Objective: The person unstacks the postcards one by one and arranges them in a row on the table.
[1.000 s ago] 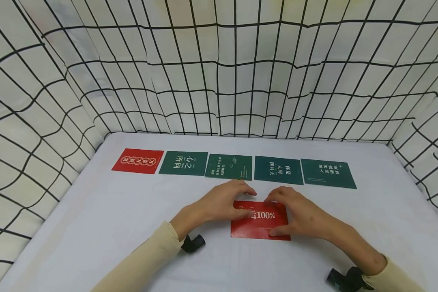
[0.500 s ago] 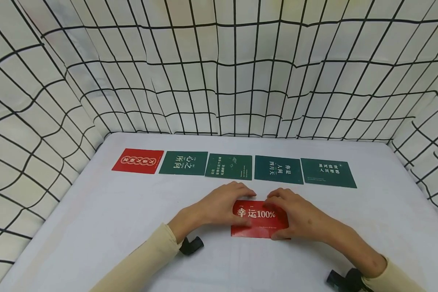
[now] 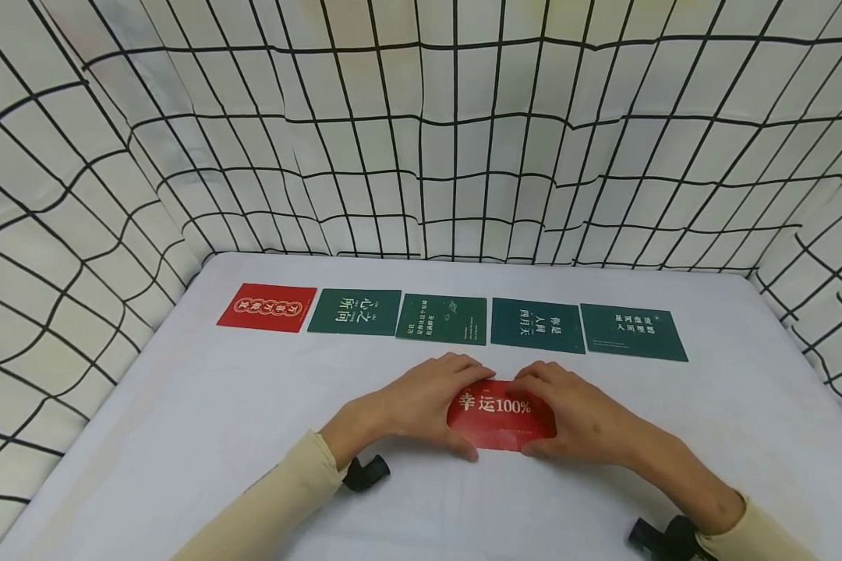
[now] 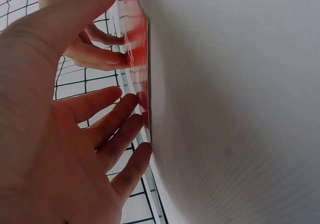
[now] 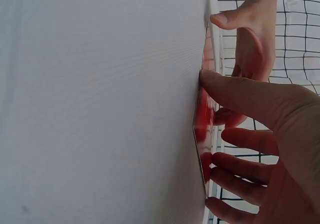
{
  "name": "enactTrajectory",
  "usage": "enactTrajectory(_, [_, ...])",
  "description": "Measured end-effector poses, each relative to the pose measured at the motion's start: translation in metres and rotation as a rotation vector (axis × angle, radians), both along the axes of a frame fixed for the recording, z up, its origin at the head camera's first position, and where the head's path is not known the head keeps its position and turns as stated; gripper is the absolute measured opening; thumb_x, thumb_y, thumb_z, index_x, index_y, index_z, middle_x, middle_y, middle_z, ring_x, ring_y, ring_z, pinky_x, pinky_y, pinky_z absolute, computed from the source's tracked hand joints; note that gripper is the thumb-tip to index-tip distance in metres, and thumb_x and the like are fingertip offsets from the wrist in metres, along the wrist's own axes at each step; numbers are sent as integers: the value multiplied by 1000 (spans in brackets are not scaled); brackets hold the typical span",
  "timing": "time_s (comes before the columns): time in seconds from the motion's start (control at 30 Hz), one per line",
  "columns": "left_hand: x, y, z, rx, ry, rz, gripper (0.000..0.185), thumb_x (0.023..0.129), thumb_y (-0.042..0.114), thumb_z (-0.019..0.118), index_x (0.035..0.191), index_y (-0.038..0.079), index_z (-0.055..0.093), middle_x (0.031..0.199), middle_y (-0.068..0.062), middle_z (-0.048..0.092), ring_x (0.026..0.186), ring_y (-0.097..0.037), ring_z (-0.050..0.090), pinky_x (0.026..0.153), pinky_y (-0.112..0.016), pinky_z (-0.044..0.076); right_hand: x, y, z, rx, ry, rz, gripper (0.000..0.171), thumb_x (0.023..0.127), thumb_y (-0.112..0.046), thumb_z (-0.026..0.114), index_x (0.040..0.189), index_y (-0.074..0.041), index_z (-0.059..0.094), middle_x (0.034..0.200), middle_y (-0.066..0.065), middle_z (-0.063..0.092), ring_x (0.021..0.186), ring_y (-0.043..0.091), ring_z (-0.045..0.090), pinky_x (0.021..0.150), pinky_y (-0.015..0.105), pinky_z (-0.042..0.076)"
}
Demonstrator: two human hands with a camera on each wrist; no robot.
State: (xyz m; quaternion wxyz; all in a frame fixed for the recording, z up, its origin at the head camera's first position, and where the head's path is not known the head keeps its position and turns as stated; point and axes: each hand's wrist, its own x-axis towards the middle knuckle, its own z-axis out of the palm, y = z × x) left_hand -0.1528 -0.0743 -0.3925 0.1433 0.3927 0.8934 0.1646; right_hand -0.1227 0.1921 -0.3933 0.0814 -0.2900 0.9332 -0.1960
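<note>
A red card (image 3: 498, 425) with white lettering lies between the two hands on the white-covered table. My left hand (image 3: 424, 401) spans its left end, fingertips at the far edge and thumb by the near edge, just off the card. In the left wrist view, the left fingers (image 4: 117, 126) are fairly straight and reach the card's edge. My right hand (image 3: 582, 413) holds the right end between thumb and fingers. The right thumb (image 5: 245, 91) touches the near edge in the right wrist view. Both hands hide the card's ends.
Along the back of the table lies a row of cards: a red card (image 3: 267, 308) at the left, then green cards (image 3: 354, 312) and a dark teal one (image 3: 537, 326). Black netting (image 3: 456, 179) over white cloth surrounds the table (image 3: 182, 421).
The left thumb has slid off the card's face to beside its near edge, uncovering the lettering. The card has shifted slightly away from me. The right hand has stayed nearly still.
</note>
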Motion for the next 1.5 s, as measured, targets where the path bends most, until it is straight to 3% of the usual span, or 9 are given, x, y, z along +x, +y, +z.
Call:
enactTrajectory(0.77, [4,3,2,8,-16,45,92,75,43,91,154,24,48,155,3,51,145,-17,45,109,-39,55,-2,1,1,4,-6,-25,86,61,-40,100,137,-24,65,134,-1,62,124,20,59,85,37,66])
enactTrajectory(1.0, [4,4,3,14,-17,48,92,74,43,92,153,23,49,154,2,52,144,-17,46,108,-39,56,-5,1,1,-18,-32,-49,88,60,-40,101,137,-20,64,134,3,61,125,24,57,83,39,66])
enactTrajectory(1.3, [4,4,3,19,2,50,90,76,45,91,153,24,50,153,3,52,145,-17,45,116,-42,49,-6,0,1,-7,1,-62,93,58,-42,101,139,-21,62,128,3,62,121,22,57,82,40,66])
enactTrajectory(1.5, [5,3,2,17,18,59,93,74,44,92,153,22,49,152,2,53,142,-17,47,109,-39,55,-4,0,-1,-36,2,-64,95,57,-38,102,140,-17,60,126,3,60,119,21,58,81,37,66])
